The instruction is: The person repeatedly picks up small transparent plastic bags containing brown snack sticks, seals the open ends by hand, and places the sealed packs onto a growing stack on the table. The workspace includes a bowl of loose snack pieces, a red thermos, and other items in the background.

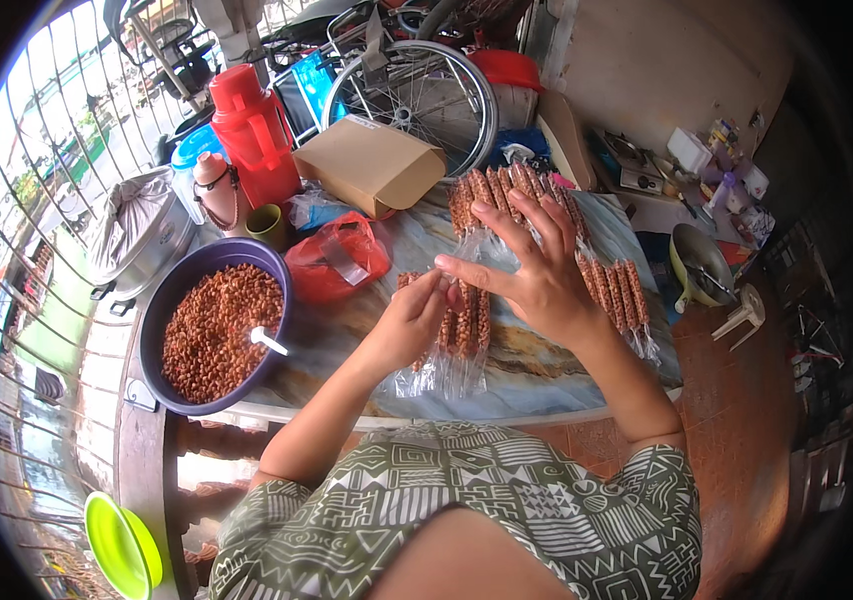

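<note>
My left hand (415,322) is in the middle, its thumb and fingertips pinched together on what looks like the thin clear plastic end of a bag. My right hand (539,277) is raised beside it with fingers spread, its thumb tip close to the left fingertips. Under and between my hands lie narrow clear plastic tubes of brown peanuts (464,330), their loose ends toward me. Another row of filled tubes (498,187) lies behind my right hand, partly hidden by its fingers. More filled tubes (621,289) lie right of my wrist.
A purple basin (149,330) of loose peanuts (216,337) with a white spoon (269,341) is at left. Behind are a red plastic bag (351,255), green cup (267,225), red thermos (250,135), cardboard box (366,161) and wheelchair wheel (490,105). The marble-patterned tabletop (546,390) has a curved front edge.
</note>
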### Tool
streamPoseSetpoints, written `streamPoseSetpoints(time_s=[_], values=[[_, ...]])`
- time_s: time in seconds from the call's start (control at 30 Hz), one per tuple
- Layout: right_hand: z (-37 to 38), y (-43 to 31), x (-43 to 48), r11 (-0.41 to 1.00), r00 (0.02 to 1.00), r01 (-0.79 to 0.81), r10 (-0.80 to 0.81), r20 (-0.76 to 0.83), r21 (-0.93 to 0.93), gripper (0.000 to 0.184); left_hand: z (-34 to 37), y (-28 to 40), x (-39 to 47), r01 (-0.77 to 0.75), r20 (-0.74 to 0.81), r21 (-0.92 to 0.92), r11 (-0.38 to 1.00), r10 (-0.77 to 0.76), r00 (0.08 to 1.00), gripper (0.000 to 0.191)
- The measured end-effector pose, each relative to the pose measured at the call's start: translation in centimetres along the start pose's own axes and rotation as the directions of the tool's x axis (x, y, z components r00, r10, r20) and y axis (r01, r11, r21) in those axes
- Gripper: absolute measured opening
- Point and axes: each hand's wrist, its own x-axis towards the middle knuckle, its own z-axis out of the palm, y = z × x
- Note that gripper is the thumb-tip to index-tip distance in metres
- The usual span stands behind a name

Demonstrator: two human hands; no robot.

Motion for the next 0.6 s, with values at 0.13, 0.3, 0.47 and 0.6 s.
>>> streamPoseSetpoints(time_s=[0.13,0.3,0.47,0.6], values=[[0.1,2.8,1.2,0.986,0.99,0.045,-0.066,0.126,0.159,0.017,-0.4,0.7,-0.8,0.038,0.078,0.087,0.995,-0.044,0.996,0.024],[0.6,2.1,0.2,0.536,0.841,-0.521,0.19,0.506,0.665,0.021,-0.8,1.3,-1.0,-0.178,-0.106,0.256,0.95,0.211,0.972,0.014],[1.7,-0.4,-1.8,-0.25,0.632,-0.746,0.025,0.774,0.617,0.03,-1.4,2.7,-1.1,-0.197,0.037,0.872,0.447,0.342,0.939,0.011],[3.5,-4.3,-3.5,-0.634,0.765,-0.538,-0.09,0.638,0.555,0.03,-0.9,2.7,1.0,-0.239,0.017,0.849,0.471,0.428,0.904,0.009]])
